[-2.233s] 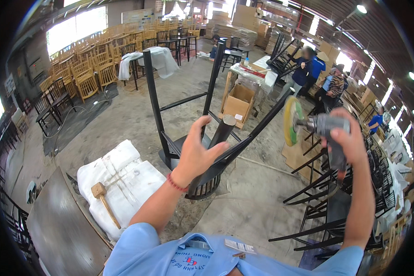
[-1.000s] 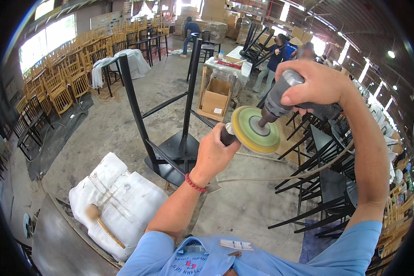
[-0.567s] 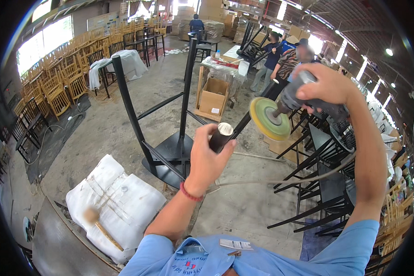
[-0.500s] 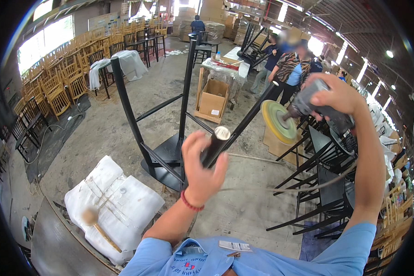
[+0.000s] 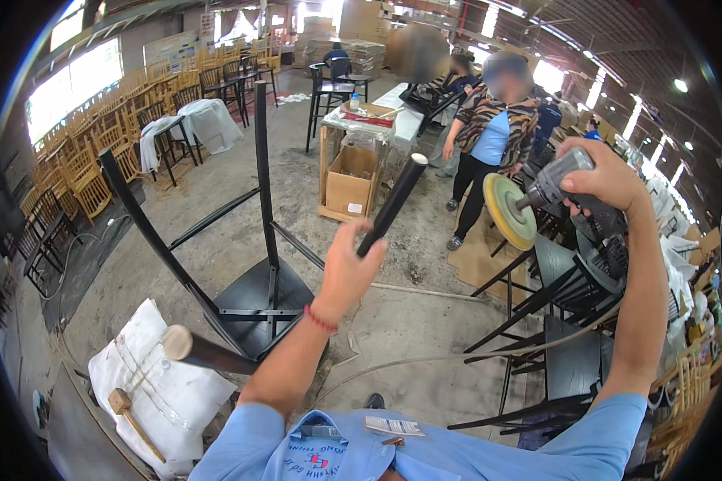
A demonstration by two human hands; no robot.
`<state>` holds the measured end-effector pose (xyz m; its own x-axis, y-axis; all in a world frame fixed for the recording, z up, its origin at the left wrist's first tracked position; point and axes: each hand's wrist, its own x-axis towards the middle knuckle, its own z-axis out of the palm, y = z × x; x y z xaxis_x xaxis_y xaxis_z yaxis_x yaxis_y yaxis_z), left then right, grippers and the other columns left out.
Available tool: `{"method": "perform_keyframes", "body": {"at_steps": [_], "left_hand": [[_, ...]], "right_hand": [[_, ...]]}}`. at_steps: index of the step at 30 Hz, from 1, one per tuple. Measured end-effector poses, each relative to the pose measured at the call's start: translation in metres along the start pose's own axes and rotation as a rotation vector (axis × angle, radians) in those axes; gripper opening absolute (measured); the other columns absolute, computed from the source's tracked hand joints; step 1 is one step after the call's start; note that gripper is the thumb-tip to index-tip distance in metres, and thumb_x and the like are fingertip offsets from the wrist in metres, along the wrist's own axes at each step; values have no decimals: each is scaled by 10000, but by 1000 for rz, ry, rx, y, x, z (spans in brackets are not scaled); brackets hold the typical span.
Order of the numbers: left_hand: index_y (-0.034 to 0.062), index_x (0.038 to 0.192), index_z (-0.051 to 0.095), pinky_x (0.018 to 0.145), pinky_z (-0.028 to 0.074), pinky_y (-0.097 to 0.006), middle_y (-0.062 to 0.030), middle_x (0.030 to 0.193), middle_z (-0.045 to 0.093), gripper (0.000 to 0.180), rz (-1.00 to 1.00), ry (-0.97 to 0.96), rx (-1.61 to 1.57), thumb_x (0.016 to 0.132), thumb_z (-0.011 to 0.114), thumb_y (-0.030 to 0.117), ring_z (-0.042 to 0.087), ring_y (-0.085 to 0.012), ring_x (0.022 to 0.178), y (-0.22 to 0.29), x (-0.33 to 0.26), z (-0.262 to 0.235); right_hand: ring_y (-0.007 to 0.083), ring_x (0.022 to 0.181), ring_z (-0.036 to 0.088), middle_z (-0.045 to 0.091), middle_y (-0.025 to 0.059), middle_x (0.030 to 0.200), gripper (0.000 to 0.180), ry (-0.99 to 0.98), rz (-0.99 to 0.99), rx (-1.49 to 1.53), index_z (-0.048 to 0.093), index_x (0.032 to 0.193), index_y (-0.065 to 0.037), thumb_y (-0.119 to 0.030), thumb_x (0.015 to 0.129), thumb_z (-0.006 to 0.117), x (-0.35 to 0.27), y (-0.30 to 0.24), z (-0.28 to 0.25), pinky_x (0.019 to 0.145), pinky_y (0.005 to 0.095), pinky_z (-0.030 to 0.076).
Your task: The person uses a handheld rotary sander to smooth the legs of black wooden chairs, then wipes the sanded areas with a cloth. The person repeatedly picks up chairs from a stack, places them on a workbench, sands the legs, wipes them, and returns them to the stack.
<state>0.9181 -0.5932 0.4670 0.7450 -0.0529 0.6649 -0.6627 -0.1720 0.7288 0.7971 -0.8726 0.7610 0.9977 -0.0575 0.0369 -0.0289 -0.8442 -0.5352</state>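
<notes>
An upturned black stool stands in front of me, its dark seat [image 5: 269,293] low and its legs pointing up. My left hand [image 5: 349,268] is closed around the upper part of one stool leg [image 5: 397,196], below its pale bare end. Another leg with a pale round end [image 5: 178,343] points toward me at lower left. My right hand [image 5: 598,176] grips a grey power sander [image 5: 557,176] by its body. The sander's round yellow-edged pad [image 5: 509,212] is held in the air, apart from the stool.
A wooden mallet [image 5: 132,417] lies on a white padded sheet [image 5: 160,377] at lower left. Black stools [image 5: 569,353] lie at right, with a cable [image 5: 457,353] running past. Beyond are a cardboard box [image 5: 351,180], a worktable [image 5: 361,120], rows of wooden chairs and a person in a patterned jacket [image 5: 489,132].
The stool has turned and shifted left in view. My left hand has gone from open fingers beside a leg to gripping one. The person in the patterned jacket appears closer.
</notes>
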Motion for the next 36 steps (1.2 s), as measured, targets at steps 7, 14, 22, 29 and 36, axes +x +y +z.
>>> {"method": "perform_keyframes", "body": {"at_steps": [7, 14, 22, 29, 36], "left_hand": [[-29, 1173, 564, 822, 504, -371, -193, 1008, 676, 547, -126, -196, -147, 803, 767, 318, 655, -301, 947, 5, 117, 75], [-18, 1063, 595, 739, 505, -380, -197, 902, 682, 442, -154, -218, -92, 812, 753, 310, 664, -314, 840, -5, 119, 87], [-5, 1024, 591, 708, 504, -374, -177, 848, 674, 360, -125, -259, -132, 819, 740, 250, 665, -295, 787, -11, 119, 89], [-21, 1022, 584, 706, 509, -368, -179, 832, 672, 345, -68, -235, -157, 808, 742, 200, 666, -294, 761, -12, 120, 87], [-24, 1048, 590, 729, 501, -355, -161, 863, 671, 389, -108, -224, -146, 802, 754, 228, 648, -267, 794, -13, 118, 88]], "right_hand": [[169, 543, 644, 634, 103, 749, 483, -101, -223, -86, 531, 1071, 2, -238, 701, 727, 89, 9, -18, 434, 273, 506], [157, 527, 624, 629, 98, 743, 493, -188, -171, -108, 534, 1073, 14, -225, 692, 738, 120, -9, -19, 473, 279, 506], [152, 524, 618, 630, 94, 713, 489, -209, -178, -159, 542, 1089, 27, -218, 712, 735, 135, -31, -3, 504, 280, 506], [149, 535, 618, 621, 94, 704, 503, -250, -166, -172, 538, 1092, 38, -226, 711, 736, 155, -41, 17, 504, 282, 497], [149, 546, 624, 624, 95, 719, 472, -187, -118, -246, 537, 1065, 37, -227, 720, 720, 160, -18, 6, 500, 275, 495]]}}
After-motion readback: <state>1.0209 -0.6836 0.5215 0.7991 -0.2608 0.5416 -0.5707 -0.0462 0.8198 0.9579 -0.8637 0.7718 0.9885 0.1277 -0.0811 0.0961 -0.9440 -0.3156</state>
